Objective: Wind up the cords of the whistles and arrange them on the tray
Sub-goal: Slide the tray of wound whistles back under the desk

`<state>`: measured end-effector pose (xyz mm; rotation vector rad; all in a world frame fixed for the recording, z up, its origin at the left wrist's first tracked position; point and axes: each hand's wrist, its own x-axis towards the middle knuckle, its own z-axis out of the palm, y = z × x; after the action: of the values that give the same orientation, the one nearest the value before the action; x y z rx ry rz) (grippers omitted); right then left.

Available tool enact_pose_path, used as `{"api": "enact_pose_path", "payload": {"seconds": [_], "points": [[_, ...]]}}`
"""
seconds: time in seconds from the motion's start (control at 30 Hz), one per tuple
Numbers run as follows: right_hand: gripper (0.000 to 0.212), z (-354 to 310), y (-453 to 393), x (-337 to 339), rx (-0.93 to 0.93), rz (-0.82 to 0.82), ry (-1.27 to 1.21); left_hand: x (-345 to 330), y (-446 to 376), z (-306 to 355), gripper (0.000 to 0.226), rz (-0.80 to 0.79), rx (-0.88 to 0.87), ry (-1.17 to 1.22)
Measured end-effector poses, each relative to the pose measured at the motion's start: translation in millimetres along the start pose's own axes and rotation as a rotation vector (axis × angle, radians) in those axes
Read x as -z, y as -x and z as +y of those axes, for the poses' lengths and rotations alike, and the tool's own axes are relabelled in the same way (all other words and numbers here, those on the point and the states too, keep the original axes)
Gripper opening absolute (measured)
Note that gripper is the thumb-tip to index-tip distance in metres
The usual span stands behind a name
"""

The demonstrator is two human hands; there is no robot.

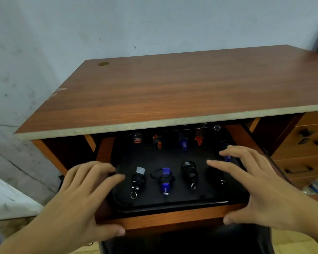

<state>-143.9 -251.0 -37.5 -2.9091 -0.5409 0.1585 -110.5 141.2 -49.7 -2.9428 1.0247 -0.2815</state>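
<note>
Left hand and right hand lie spread, holding nothing, fingers over the black tray edges, thumbs on the pull-out shelf front under the desk. Wound whistles sit in rows on the tray; a hard shove could scatter them.

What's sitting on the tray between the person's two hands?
In the head view, three wound whistles: grey-tipped whistle, blue whistle, black whistle.

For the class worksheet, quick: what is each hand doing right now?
Left hand: open, fingers on the tray.
Right hand: open, fingers over the tray, holding nothing.
</note>
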Motion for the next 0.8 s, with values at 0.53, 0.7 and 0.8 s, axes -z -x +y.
{"api": "enact_pose_path", "payload": {"seconds": [0.53,0.7,0.8], "points": [[0.124,32.1,-97.9,-1.5,-0.087,0.304,0.264,-9.0,-89.7,-45.5,0.113,0.063,0.097,-0.185],[0.111,35.8,-122.8,-3.3,-0.126,0.443,0.306,-17.2,-110.8,-54.0,0.091,0.15,0.102,-0.284],[0.102,35.6,-135.6,-6.1,-0.135,0.556,0.319,-19.7,-125.6,-55.7,0.078,0.167,0.091,-0.354]]}}
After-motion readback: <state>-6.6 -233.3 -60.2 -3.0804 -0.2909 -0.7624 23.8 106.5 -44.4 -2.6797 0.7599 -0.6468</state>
